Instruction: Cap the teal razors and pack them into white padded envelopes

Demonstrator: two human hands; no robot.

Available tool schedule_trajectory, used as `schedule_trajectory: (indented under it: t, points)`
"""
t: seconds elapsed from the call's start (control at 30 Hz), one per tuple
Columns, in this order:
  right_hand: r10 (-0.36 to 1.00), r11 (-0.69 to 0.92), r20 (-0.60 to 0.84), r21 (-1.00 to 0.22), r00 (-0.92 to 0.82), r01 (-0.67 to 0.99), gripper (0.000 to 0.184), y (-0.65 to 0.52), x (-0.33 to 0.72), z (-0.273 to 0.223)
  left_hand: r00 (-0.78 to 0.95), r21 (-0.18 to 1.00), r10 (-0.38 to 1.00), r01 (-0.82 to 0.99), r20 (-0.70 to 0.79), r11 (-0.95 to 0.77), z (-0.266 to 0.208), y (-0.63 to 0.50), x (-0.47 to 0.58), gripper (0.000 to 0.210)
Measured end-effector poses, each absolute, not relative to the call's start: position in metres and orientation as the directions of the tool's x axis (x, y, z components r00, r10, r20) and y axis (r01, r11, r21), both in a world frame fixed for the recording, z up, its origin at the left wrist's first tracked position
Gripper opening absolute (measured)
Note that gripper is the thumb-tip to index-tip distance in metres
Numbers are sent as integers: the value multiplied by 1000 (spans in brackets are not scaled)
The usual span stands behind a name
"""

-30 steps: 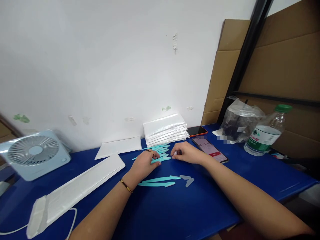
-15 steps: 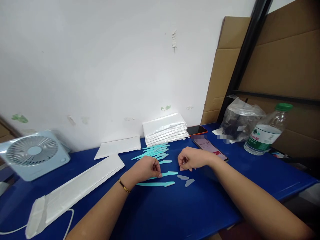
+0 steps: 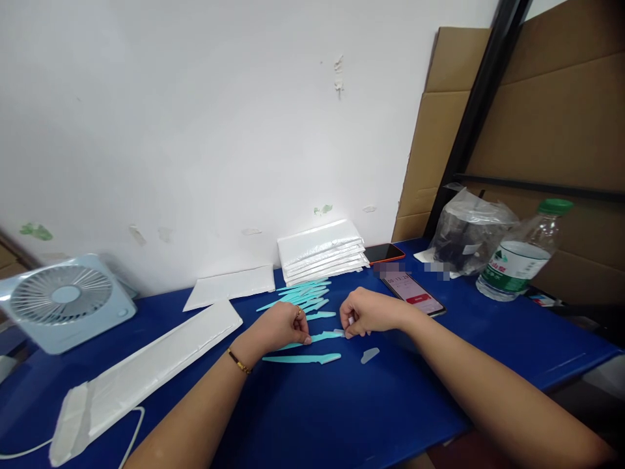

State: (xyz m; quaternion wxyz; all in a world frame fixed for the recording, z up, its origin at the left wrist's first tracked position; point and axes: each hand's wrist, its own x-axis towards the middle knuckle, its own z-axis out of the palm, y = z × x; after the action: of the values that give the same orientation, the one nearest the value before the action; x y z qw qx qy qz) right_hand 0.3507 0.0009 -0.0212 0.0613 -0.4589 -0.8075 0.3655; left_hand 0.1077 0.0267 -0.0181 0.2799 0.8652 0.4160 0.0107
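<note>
My left hand (image 3: 284,324) is closed, thumb and fingers pinching the handle of a turquoise eyebrow razor (image 3: 322,336) just above the table. My right hand (image 3: 362,314) is closed as well, its fingertips on a clear blade cover (image 3: 338,333) that meets the razor's blade end. How far the cover sits over the blade I cannot tell. Nearer to me lies a second eyebrow razor (image 3: 297,359), with a loose clear cover (image 3: 370,355) to its right. Beyond my hands, several more turquoise razors (image 3: 307,293) lie in an overlapping row.
White padded mailers (image 3: 322,251) are stacked by the wall, and a long one (image 3: 161,371) lies at left near a fan (image 3: 68,296). At right are a phone with a timer (image 3: 415,293), another phone (image 3: 385,253), a bagged container (image 3: 469,234) and a water bottle (image 3: 520,260).
My right hand has moved left and down to the razor's blade end. One of the two loose covers has left the table and is now in its fingers. The left hand has shifted slightly left.
</note>
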Motion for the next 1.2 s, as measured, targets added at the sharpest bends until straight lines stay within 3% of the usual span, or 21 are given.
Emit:
schedule_trajectory:
  t: [0.23, 0.33, 0.43, 0.53, 0.67, 0.83, 1.0, 1.2]
  points:
    - [816, 528, 69, -495, -574, 690, 13, 1, 330, -29, 633, 492, 762, 710, -133, -504, -29, 28, 111, 19]
    - [821, 540, 102, -460, -562, 705, 13, 3, 327, -31, 619, 468, 777, 723, -112, -508, -31, 30, 112, 17]
    - [844, 502, 86, -473, -529, 724, 13, 2, 333, -25, 596, 428, 801, 738, -50, -522, -26, 30, 112, 19]
    - [824, 473, -29, -513, -566, 716, 20, -3, 350, -9, 609, 411, 793, 725, -6, -553, -13, 25, 111, 26]
    - [698, 495, -245, -514, -673, 701, 35, -10, 366, 7, 749, 445, 633, 643, -195, -623, 1, 14, 109, 37]
    - [671, 436, -369, -505, -643, 745, 21, -10, 357, -2, 744, 442, 600, 663, -295, -604, -6, 8, 113, 19]
    - [662, 400, -340, -593, -668, 698, 18, -9, 347, -12, 707, 456, 636, 697, -309, -554, -12, 9, 116, 18]
    - [697, 447, -251, -580, -671, 681, 14, -10, 341, -16, 721, 463, 640, 677, -265, -572, -11, 8, 118, 17]
